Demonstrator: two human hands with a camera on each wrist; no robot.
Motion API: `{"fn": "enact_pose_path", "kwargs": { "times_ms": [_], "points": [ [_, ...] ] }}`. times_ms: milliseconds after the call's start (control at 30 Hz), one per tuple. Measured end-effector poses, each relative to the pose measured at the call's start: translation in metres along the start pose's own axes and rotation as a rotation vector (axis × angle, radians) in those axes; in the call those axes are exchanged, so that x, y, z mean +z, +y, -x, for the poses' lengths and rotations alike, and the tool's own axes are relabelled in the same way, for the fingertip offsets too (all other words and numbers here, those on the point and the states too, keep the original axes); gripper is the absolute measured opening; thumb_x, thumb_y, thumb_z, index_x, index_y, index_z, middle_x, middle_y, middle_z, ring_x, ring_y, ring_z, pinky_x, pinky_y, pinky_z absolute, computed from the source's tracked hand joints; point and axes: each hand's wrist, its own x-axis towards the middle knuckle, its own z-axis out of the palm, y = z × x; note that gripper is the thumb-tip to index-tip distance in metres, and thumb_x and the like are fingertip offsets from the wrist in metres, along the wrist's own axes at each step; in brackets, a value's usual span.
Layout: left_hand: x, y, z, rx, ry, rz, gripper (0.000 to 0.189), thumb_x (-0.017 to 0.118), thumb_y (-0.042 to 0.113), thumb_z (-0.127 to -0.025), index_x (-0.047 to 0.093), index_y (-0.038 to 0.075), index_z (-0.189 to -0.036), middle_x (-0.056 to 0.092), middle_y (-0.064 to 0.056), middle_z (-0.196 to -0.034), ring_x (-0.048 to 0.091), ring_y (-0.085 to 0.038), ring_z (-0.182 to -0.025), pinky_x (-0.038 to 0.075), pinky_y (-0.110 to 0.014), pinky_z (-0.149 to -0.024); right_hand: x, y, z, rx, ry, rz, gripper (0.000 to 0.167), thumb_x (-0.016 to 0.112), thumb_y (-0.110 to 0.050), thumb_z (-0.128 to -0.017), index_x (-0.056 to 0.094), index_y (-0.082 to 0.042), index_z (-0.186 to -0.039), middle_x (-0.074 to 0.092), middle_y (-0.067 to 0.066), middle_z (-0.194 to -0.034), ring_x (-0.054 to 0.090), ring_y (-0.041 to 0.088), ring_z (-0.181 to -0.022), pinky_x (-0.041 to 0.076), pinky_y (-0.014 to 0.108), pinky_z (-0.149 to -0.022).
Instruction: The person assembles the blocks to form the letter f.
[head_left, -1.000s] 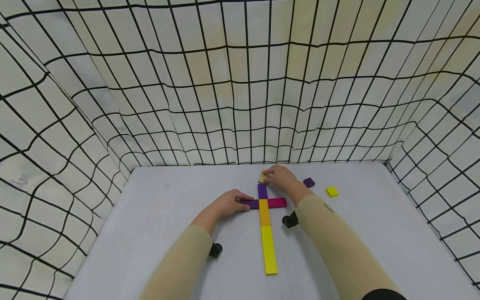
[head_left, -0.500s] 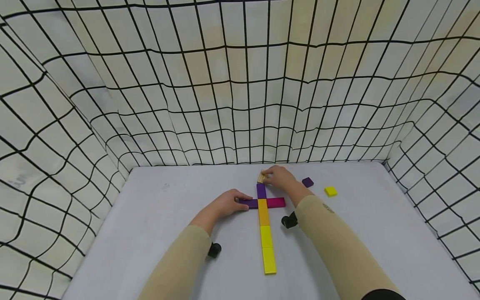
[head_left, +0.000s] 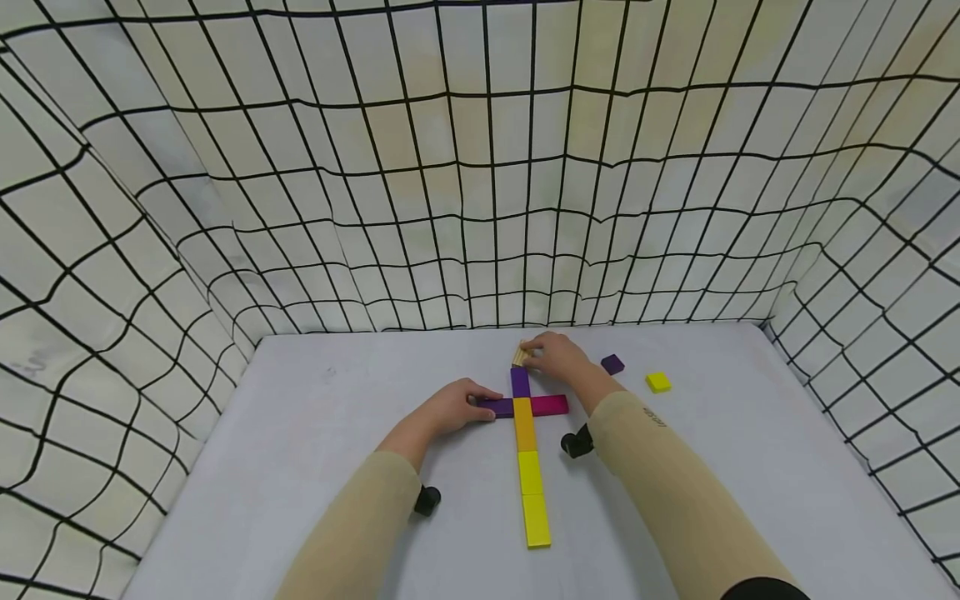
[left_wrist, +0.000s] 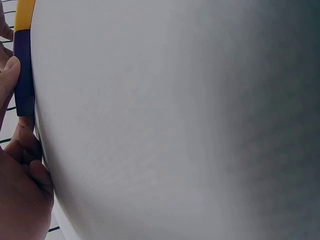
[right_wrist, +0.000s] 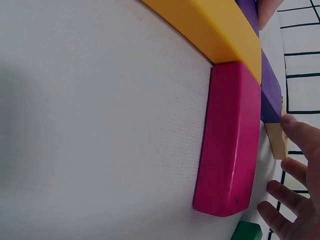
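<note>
Coloured blocks lie in a cross on the white table. My left hand (head_left: 450, 408) pinches the dark purple block (head_left: 504, 407) of the left arm between thumb and fingers; the left wrist view shows this block (left_wrist: 24, 75) against a yellow-orange one (left_wrist: 23, 14). At the far end, my right hand (head_left: 558, 356) holds a small pale wooden piece (head_left: 518, 356) by its side, against the end of a purple block (head_left: 521, 382). In the right wrist view a fingertip rests on the wooden piece (right_wrist: 276, 141). A magenta block (head_left: 550, 405) forms the right arm, beside the orange block (head_left: 525, 424).
Two yellow blocks (head_left: 530, 473) extend the stem toward me. Beyond my right wrist lie a loose dark purple block (head_left: 612, 364) and a yellow block (head_left: 658, 382). A green block (right_wrist: 247, 231) shows low in the right wrist view. Black netting (head_left: 480, 192) encloses the table (head_left: 330, 467).
</note>
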Motion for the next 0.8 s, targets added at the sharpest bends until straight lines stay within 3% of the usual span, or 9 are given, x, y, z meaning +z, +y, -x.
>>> {"fn": "enact_pose_path", "kwargs": {
  "times_ms": [567,800],
  "points": [
    [0.0,0.001,0.001,-0.012,0.002,0.015,0.031,0.073,0.031,-0.091,0.072,0.032,-0.121,0.061,0.0,-0.12,0.052,-0.023,-0.11,0.041,-0.047,-0.105,-0.012,0.008,0.013,-0.025,0.086,-0.026,0.044,0.064,-0.039,-0.096,0.061,-0.025,-0.138,0.05,0.008,-0.147,0.04,0.032,-0.139,0.031,0.051,-0.114],
    [0.001,-0.001,-0.001,-0.008,0.006,0.012,0.031,0.073,0.032,-0.09,0.072,0.032,-0.121,0.061,0.0,-0.119,0.053,-0.023,-0.11,0.041,-0.048,-0.105,-0.022,0.022,0.026,-0.062,0.116,0.026,0.043,0.064,-0.039,-0.096,0.062,-0.023,-0.136,0.053,0.007,-0.145,0.04,0.032,-0.138,0.03,0.051,-0.114]
  ]
}}
